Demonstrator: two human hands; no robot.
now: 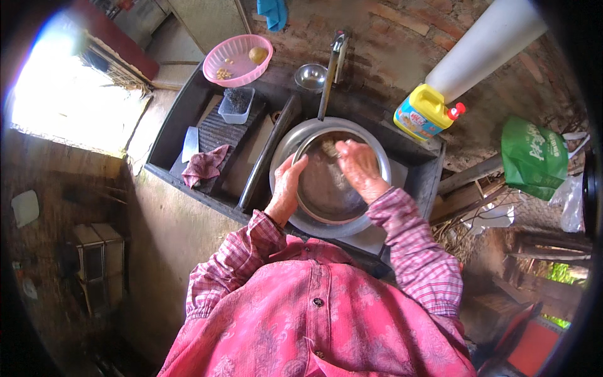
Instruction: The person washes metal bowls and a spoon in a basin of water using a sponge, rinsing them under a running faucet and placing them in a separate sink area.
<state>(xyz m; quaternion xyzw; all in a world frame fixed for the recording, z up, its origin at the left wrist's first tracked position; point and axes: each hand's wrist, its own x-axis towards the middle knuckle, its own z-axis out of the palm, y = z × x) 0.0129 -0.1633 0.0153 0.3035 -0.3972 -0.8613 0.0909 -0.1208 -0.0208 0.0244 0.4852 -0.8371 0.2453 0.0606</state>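
Observation:
A round metal pan (318, 186) rests inside a wide metal basin (332, 228) in the right bay of the dark sink (419, 165). My left hand (286, 188) grips the pan's left rim, thumb over the edge. Inside the pan, my right hand (359, 166) is closed on a pale scrubbing pad (330, 149), pressed near the far inner wall. The pad's exact material is unclear. Above the basin's far rim hangs the spout of a metal tap (328, 80); whether water runs cannot be told.
Left of the divider (271, 151) lie a cleaver (190, 143), a pink cloth (206, 165) and a plastic tub (236, 110) holding a dark scourer. Behind stand a pink basket (221, 52), a small metal bowl (311, 77) and a yellow detergent jug (420, 113). A green bag (532, 158) hangs right.

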